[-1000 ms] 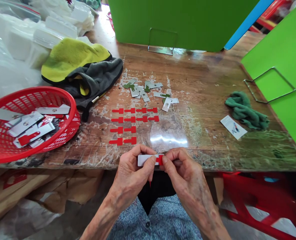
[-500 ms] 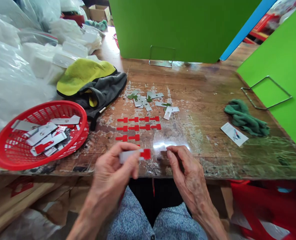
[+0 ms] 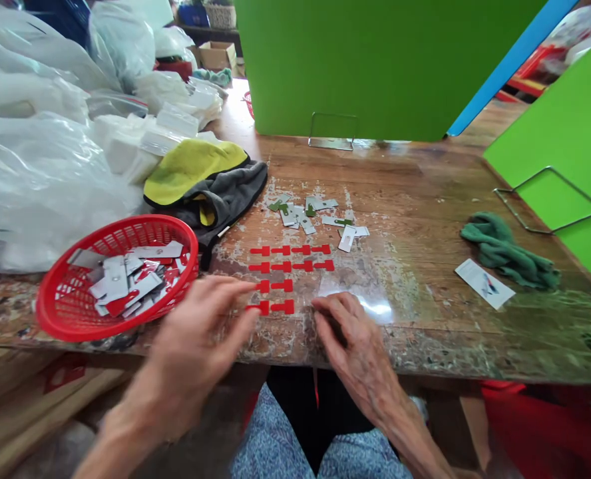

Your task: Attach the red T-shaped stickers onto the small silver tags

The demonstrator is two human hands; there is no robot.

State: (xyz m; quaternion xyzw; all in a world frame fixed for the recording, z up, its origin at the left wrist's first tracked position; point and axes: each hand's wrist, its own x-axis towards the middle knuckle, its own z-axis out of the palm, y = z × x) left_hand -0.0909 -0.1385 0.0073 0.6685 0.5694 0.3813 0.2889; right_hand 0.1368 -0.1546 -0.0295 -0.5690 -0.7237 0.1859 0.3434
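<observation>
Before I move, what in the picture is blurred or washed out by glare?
Head view: the left hand is smeared, apparently by motion, while the right hand is clearer; head view: bright glare streaks the worn wooden tabletop beside the right hand, but the red paddle-shaped tabs mostly keep their outlines; head view: the lower right corner is dark and soft.

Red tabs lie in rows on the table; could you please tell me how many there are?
12 red tabs: four in the farthest row, four in the next, and two in each of the two nearer rows. More may be hidden under the left hand.
</observation>
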